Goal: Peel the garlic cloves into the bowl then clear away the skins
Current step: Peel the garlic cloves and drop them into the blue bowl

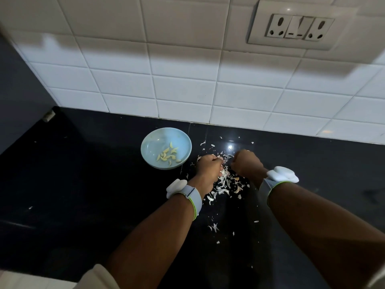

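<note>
Now we have our left hand and right hand curled close together over the garlic skins on the black tabletop; what they grip, we cannot tell. Peeled cloves lie in the blue bowl just left.

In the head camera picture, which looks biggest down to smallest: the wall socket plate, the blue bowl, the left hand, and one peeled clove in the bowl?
1. Socket plate
2. Bowl
3. Left hand, though it looks close to the bowl in size
4. Clove

This is apparent size only; the wide lens distorts it.
</note>
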The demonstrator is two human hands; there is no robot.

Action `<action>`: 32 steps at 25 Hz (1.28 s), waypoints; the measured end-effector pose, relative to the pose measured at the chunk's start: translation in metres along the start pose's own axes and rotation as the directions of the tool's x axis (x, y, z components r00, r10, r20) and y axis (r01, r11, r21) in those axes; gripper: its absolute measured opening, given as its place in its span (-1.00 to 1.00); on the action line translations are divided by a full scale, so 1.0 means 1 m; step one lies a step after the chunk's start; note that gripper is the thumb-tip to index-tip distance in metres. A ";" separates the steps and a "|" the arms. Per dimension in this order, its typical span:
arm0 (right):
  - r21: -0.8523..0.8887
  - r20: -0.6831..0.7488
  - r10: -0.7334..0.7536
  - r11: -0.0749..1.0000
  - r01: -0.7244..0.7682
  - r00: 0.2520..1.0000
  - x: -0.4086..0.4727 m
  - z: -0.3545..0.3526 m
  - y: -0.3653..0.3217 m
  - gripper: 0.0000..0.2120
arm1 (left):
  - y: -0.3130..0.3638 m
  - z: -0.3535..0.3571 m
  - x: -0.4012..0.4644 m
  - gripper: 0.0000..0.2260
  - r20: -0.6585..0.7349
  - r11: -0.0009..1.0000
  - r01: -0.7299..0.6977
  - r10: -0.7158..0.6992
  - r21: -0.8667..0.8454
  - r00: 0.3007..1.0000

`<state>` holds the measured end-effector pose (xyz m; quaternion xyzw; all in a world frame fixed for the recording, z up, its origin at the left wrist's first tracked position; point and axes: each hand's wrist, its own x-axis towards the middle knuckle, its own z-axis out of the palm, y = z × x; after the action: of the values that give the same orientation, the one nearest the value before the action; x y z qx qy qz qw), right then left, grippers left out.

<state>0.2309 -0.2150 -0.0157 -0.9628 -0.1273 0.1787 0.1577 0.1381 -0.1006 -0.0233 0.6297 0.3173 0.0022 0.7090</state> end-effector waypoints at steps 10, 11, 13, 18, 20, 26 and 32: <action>0.834 -0.039 -0.135 0.542 0.107 0.990 -0.042 -0.006 -0.006 -0.89 | 0.020 0.000 -0.007 -0.81 0.061 0.975 0.039 -0.026 -0.219 0.998; 0.844 -0.053 -0.148 0.521 0.123 0.988 -0.044 -0.007 -0.008 -0.91 | 0.022 0.000 -0.008 -0.81 0.056 0.972 0.030 -0.018 -0.234 0.998; 0.867 -0.072 -0.147 0.480 0.135 0.987 -0.047 -0.008 -0.012 -0.93 | 0.025 -0.002 -0.012 -0.83 0.046 0.961 0.013 0.000 -0.275 0.999; 0.907 -0.116 -0.121 0.391 0.155 0.986 -0.054 -0.010 -0.023 -0.93 | 0.033 -0.008 -0.023 -0.86 0.015 0.960 -0.048 0.054 -0.277 0.998; 0.869 -0.153 -0.123 0.456 0.192 0.981 -0.054 -0.011 -0.022 -0.97 | 0.034 -0.008 -0.022 -0.83 -0.021 0.972 -0.076 0.073 -0.221 0.997; 0.838 -0.133 -0.223 0.495 0.230 0.966 -0.057 -0.020 -0.023 -0.84 | 0.040 -0.009 -0.027 -0.87 -0.061 0.981 -0.088 0.079 -0.172 0.995; 0.932 -0.116 -0.164 0.323 0.164 0.980 -0.056 -0.025 -0.027 -0.85 | 0.046 -0.002 -0.029 -0.82 -0.045 0.987 -0.086 0.081 -0.137 0.996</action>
<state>0.1845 -0.2141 0.0331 -0.6798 -0.0984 0.2025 0.6979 0.1325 -0.1007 0.0303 0.5915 0.3035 0.0664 0.7441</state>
